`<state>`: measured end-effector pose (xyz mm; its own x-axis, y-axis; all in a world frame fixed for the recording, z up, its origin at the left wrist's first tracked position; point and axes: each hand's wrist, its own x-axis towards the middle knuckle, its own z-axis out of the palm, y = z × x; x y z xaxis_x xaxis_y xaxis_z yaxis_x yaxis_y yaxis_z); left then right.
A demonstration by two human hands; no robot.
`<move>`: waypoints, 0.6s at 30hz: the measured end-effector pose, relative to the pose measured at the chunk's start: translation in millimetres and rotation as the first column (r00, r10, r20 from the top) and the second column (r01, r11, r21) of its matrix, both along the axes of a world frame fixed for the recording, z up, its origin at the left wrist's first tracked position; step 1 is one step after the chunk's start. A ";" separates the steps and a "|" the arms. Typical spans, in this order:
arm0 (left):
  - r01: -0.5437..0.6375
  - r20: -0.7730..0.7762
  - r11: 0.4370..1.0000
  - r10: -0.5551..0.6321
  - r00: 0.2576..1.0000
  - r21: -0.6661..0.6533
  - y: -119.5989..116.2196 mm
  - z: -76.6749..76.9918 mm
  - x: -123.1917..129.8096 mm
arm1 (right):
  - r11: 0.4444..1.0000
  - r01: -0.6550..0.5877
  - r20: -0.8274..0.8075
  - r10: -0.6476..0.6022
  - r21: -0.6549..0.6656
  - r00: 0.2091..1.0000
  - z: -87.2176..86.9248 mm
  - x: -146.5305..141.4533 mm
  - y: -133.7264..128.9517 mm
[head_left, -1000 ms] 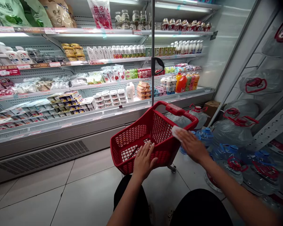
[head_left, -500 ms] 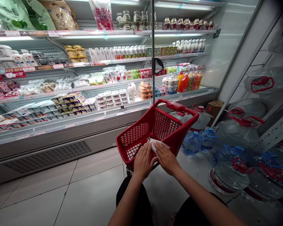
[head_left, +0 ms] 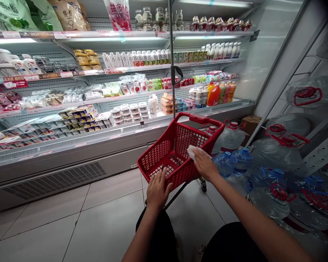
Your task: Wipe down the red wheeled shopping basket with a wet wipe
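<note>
A red shopping cart basket [head_left: 184, 173] with perforated sides stands in front of me, nothing lying inside it. My right hand [head_left: 205, 165] presses a white cloth [head_left: 198, 151] on the upper rim of the near side, toward the right; its fingers lie over the cloth. At the near left corner of the basket, my left hand [head_left: 157, 191] rests against the rim with its fingers apart and nothing held. The cart's handle [head_left: 200, 119] rises at the far right end.
Behind the cart runs a refrigerated case [head_left: 120, 140] stocked with dairy cups, bottles and bags, with a vertical door edge [head_left: 172, 47]. Large water bottles [head_left: 272, 203] crowd the right side. My knees are close below the cart.
My right hand has slid right along the rim with the white cloth, away from my left hand. My left hand has shifted slightly left and down. The cart has turned a little.
</note>
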<state>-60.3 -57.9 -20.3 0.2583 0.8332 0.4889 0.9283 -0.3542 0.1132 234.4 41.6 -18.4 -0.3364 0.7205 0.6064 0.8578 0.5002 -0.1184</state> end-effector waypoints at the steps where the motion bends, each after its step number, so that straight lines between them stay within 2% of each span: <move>1: -0.011 0.013 1.000 0.011 1.000 0.017 -2.1 -1.6 8.2 | 0.999 -0.034 0.011 0.034 -0.004 0.999 -6.1 -16.1 -8.8; 3: -0.015 0.032 0.999 0.013 0.999 0.039 -7.1 -3.9 21.2 | 0.994 -0.107 0.023 0.108 -0.010 0.994 -17.6 -46.8 -33.8; 5: 0.030 0.039 0.999 -0.031 0.999 0.034 -12.2 -3.7 27.1 | 0.978 -0.205 0.038 0.206 -0.027 0.978 -24.2 -68.2 -61.4; 7: 0.136 0.030 0.991 -0.136 0.990 0.003 -15.1 -0.3 23.4 | 0.950 -0.303 0.063 0.308 -0.068 0.949 -23.6 -75.1 -81.1; 9: 0.267 -0.003 0.963 -0.268 0.964 -0.042 -13.4 6.0 9.9 | 0.928 -0.355 0.065 0.363 -0.116 0.929 -17.2 -67.4 -85.8; 11: 0.350 -0.060 0.933 -0.355 0.933 -0.086 -7.1 12.9 -9.5 | 0.933 -0.327 0.023 0.334 -0.150 0.942 -9.2 -49.7 -75.9; 14: 0.336 -0.145 0.932 -0.354 0.924 -0.135 5.1 18.6 -34.4 | 0.952 -0.221 -0.090 0.206 -0.212 0.974 -2.5 -20.7 -47.5; 16: 0.308 -0.166 0.939 -0.332 0.929 -0.156 10.2 17.3 -38.9 | 0.951 -0.173 -0.173 0.130 -0.258 0.976 -4.8 -9.8 -28.4; 18: 0.276 -0.159 0.949 -0.299 0.941 -0.152 11.6 12.9 -31.9 | 0.957 -0.112 -0.274 0.036 -0.267 0.961 -12.3 -9.5 -12.4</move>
